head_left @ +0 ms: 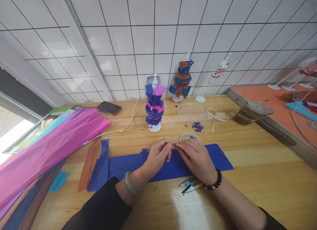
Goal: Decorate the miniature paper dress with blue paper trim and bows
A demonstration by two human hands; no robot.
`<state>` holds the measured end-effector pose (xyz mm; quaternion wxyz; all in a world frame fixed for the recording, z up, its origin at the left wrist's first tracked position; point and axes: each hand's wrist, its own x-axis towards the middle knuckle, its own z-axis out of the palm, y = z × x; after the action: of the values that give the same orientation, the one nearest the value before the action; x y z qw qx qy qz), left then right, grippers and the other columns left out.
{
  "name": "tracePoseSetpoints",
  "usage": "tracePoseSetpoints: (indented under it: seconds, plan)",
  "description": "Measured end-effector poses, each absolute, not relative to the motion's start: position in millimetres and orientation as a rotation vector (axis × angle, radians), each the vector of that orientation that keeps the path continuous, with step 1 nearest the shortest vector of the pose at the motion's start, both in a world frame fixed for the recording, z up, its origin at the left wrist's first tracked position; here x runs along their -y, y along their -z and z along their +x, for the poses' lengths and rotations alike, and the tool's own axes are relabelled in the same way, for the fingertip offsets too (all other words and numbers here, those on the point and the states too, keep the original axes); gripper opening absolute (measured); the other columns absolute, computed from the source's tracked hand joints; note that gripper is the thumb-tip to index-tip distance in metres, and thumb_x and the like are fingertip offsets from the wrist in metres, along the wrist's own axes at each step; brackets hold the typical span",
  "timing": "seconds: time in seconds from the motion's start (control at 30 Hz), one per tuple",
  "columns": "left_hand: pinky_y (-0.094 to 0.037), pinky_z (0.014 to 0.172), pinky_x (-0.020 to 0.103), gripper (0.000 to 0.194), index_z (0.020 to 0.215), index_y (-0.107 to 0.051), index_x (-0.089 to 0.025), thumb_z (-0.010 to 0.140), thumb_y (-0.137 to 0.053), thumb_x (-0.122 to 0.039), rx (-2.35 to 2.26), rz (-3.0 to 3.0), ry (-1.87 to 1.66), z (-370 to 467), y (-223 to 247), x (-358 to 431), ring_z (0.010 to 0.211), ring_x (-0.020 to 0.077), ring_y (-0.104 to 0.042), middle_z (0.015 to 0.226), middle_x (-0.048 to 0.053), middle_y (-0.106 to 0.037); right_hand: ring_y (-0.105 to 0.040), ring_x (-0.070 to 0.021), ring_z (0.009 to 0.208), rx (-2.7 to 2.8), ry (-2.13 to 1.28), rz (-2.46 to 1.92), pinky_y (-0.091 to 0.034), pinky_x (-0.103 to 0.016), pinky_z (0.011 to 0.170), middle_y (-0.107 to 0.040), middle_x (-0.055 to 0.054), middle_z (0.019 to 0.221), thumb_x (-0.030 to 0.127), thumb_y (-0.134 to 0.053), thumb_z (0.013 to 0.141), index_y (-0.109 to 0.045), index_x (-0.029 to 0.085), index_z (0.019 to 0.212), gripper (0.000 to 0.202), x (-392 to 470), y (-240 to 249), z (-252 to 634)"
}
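Both hands meet at their fingertips over a long strip of dark blue paper [128,165] lying on the table. My left hand [159,155], with a pale bangle at the wrist, is closed in a pinch; what lies between its fingers is too small to name. My right hand [196,157], with a dark bead bracelet, is also pinched, its fingertips touching the left ones. Under the right wrist lie small scissors [189,184]. Behind that hand is a white tape ring [184,136]. A doll-like figure in blue and pink ruffles [155,108] stands just beyond the hands.
Pink paper [74,132] and brown strips [89,164] cover the left side, near a phone [109,108] and a white cable [130,122]. At the back stands a brown and teal figure [182,80]. Blue scraps [198,126], white ribbon [218,116] and a drink cup [252,113] are at right.
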<state>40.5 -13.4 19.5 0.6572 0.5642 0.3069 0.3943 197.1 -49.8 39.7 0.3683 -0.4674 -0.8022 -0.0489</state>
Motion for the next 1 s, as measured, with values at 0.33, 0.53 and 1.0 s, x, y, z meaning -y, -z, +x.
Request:
tracePoseSetpoints:
  seconds: [0.33,0.53,1.0]
  plan:
    - [-0.034,0.041,0.021,0.034,0.086,-0.055,-0.013,0.08,-0.049,-0.046,-0.585,1.037,-0.838,41.5,-14.6,9.6,0.041,0.0087,-0.043,0.048,-0.004,-0.047,-0.057,-0.0172,0.078,2.091,0.109,-1.127,-0.041,-0.034,0.07,-0.067,-0.006,0.087,0.012,-0.054,0.083,-0.058,0.02,0.107,0.025,51.6,-41.3,198.8]
    - [-0.029,0.037,0.021,0.036,0.084,-0.057,-0.012,0.078,-0.051,-0.047,-0.548,0.972,-0.838,41.6,-16.1,8.1,0.038,0.0089,-0.042,0.046,-0.004,-0.046,-0.058,-0.0177,0.078,2.118,0.146,-1.131,-0.04,-0.034,0.068,-0.068,-0.007,0.088,0.016,-0.057,0.083,-0.058,0.019,0.108,0.026,50.8,-40.1,200.4]
    - [-0.029,0.04,0.018,0.033,0.09,-0.052,-0.014,0.083,-0.047,-0.046,-0.565,1.212,-0.748,39.9,-15.0,11.7,0.04,0.007,-0.045,0.048,-0.005,-0.048,-0.06,-0.0152,0.076,1.992,0.08,-1.174,-0.042,-0.032,0.07,-0.068,-0.005,0.082,0.016,-0.057,0.083,-0.063,0.019,0.094,0.013,51.8,-36.9,204.5]
